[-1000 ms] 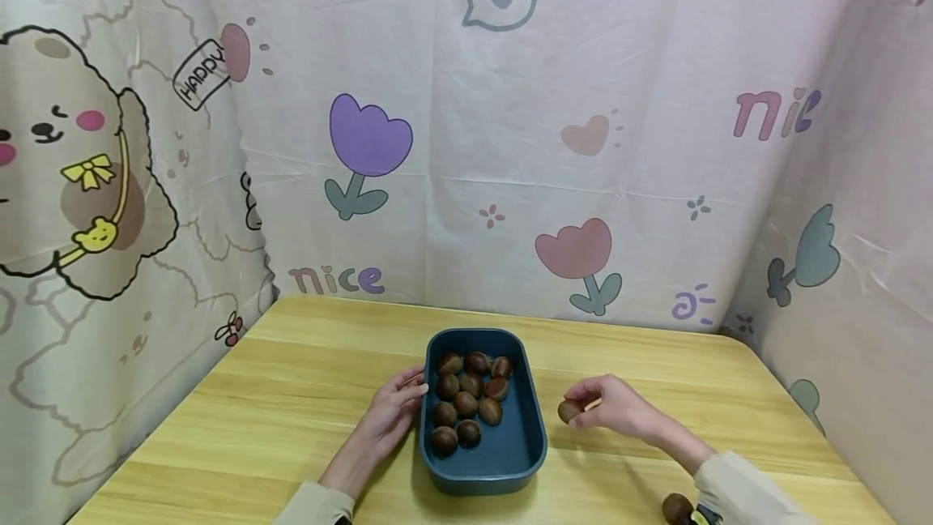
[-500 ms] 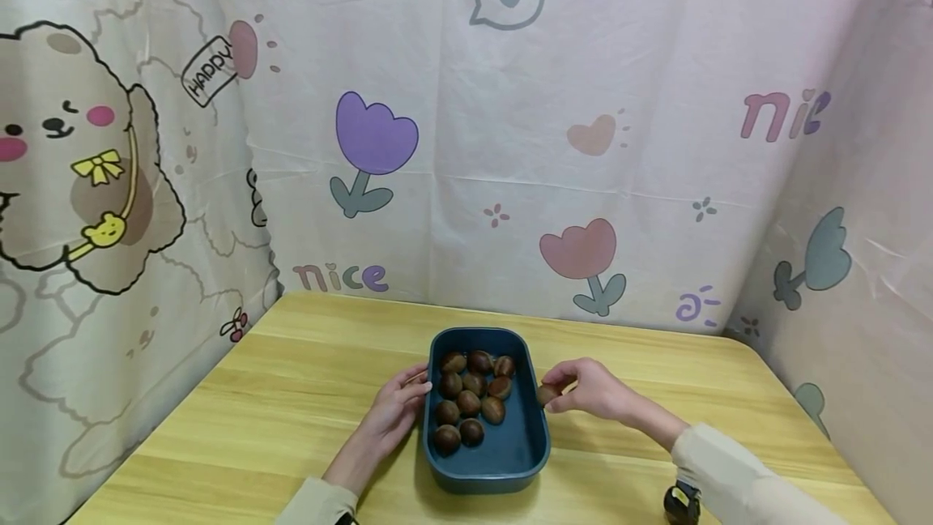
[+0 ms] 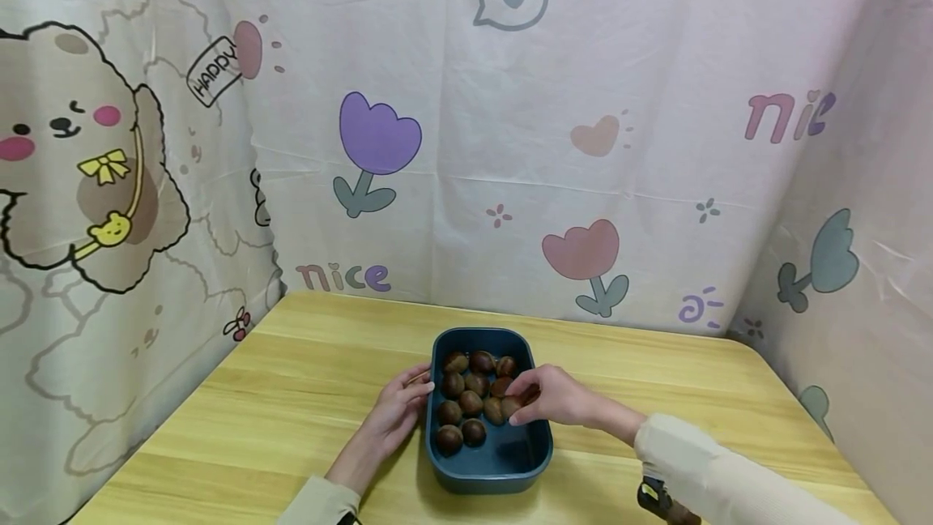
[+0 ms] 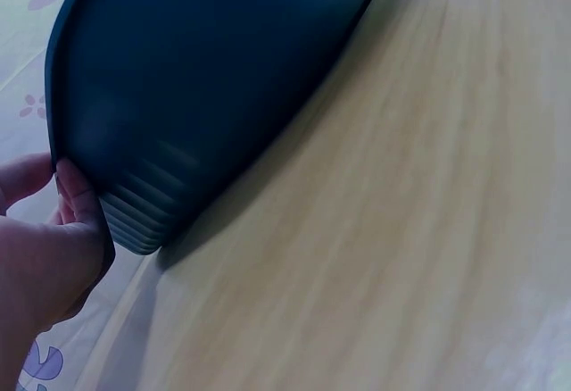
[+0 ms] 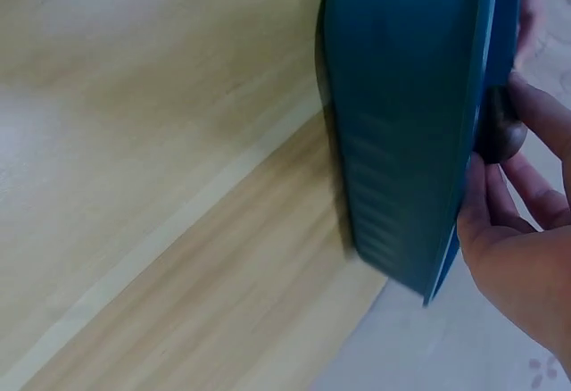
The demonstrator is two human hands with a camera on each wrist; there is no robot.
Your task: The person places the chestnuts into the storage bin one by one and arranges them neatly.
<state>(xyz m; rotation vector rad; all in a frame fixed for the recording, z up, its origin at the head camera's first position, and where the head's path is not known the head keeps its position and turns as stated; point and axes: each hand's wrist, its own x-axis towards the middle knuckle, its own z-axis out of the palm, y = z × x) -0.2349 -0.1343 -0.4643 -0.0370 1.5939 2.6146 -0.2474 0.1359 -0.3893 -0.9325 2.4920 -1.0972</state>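
A dark blue rectangular container [image 3: 490,483] stands on the table with several brown chestnuts [image 3: 470,403] inside. My left hand [image 3: 394,410] holds its left side, thumb at the rim; the left wrist view shows those fingers pinching the container's wall [image 4: 205,79] near one end. Over the right rim reaches my right hand [image 3: 560,397], pinching one chestnut [image 3: 512,406] between thumb and fingers just inside the container. In the right wrist view the pinched chestnut [image 5: 501,132] shows beside the rim, partly covered by fingers. Whether it touches the other chestnuts I cannot tell.
Another chestnut [image 3: 682,515] lies on the wooden table [image 3: 291,395] at the front right, partly hidden by the right wrist's black device [image 3: 653,497]. A printed curtain [image 3: 496,144] encloses the table at the back and sides.
My right hand has carried the chestnut leftward from the table beside the container, over its right rim to the inside. The left hand stays on the container's side.
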